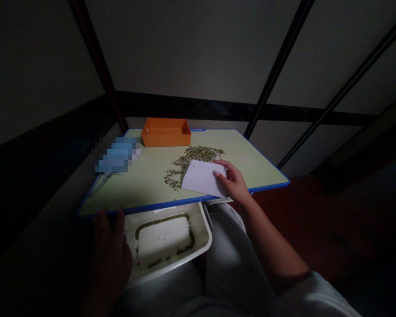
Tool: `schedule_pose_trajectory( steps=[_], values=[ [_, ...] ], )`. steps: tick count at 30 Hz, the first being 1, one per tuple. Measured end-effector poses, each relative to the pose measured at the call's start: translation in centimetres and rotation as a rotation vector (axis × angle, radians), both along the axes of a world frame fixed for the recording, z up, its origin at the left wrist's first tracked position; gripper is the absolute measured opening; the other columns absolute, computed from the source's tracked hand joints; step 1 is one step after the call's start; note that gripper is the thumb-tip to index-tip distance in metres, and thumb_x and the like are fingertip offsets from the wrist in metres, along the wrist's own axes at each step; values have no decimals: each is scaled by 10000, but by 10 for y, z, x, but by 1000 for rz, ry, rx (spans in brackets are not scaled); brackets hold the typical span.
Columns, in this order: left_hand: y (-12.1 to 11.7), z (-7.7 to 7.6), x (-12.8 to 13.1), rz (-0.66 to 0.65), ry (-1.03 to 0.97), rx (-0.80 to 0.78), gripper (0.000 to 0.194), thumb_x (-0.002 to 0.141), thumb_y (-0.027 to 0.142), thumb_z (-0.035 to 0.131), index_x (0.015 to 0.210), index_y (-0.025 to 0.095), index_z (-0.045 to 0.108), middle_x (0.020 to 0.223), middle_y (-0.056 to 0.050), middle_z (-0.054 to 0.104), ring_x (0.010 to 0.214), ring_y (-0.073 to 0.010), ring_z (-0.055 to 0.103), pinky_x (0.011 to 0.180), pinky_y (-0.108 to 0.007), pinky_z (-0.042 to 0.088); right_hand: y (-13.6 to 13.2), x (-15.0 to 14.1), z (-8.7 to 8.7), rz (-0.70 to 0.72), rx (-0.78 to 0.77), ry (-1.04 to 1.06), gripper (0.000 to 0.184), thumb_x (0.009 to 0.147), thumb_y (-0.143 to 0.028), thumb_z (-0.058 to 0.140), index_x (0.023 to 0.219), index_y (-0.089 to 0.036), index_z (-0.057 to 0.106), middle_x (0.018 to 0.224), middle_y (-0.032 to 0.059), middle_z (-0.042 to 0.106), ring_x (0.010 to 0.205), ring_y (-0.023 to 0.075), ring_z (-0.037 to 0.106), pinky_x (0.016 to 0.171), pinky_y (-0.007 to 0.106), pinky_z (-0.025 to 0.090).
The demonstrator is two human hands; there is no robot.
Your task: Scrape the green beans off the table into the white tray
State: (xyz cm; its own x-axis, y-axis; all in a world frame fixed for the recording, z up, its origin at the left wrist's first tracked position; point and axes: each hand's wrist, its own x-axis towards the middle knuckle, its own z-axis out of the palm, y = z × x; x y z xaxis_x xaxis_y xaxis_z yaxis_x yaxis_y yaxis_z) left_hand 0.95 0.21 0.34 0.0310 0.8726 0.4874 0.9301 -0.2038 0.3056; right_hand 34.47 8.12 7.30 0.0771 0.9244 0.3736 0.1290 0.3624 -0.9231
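My right hand (235, 182) pinches a white card (203, 176) by its right side, thumb on top. The card is at the front edge of the table, over part of a spread of small greenish seeds or beans (203, 153), too small to name surely. Below the edge, a white plastic tub (208, 233) sits over my lap, with more of these grains along the edges of its floor. In deep shadow, my left hand (112, 253) is closed around the tub's left side, fingertips up by the table edge.
The pale green table (145, 176) has a blue rim. An orange open box (166, 140) stands at its back left. Left of the grains lies a pixelated blue item (119, 154) with a pale cord. Faint pinkish bits (245, 160) dot the right side. Panelled walls rise behind.
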Motion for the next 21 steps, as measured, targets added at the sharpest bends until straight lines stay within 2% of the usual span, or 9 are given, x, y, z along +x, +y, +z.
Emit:
schedule_pose_trajectory(
  steps=[9,21],
  values=[
    [-1,0,-3,-6,-9,-18,701,828,175,401,1469,237,123,1611,-132,-45,1470,-316,16,1179,-550,218,2,0,-3,-31,14,2,378,792,-388,656,1128,-233,577,1114,72,622,930,196,575,770,327,491],
    [0,1,2,21,-38,-33,706,814,157,411,1465,242,150,1612,-131,-11,1469,-321,40,1182,-554,217,2,0,-2,24,14,-26,389,811,-412,635,1155,-247,561,1121,64,612,938,197,577,763,320,494]
  ],
)
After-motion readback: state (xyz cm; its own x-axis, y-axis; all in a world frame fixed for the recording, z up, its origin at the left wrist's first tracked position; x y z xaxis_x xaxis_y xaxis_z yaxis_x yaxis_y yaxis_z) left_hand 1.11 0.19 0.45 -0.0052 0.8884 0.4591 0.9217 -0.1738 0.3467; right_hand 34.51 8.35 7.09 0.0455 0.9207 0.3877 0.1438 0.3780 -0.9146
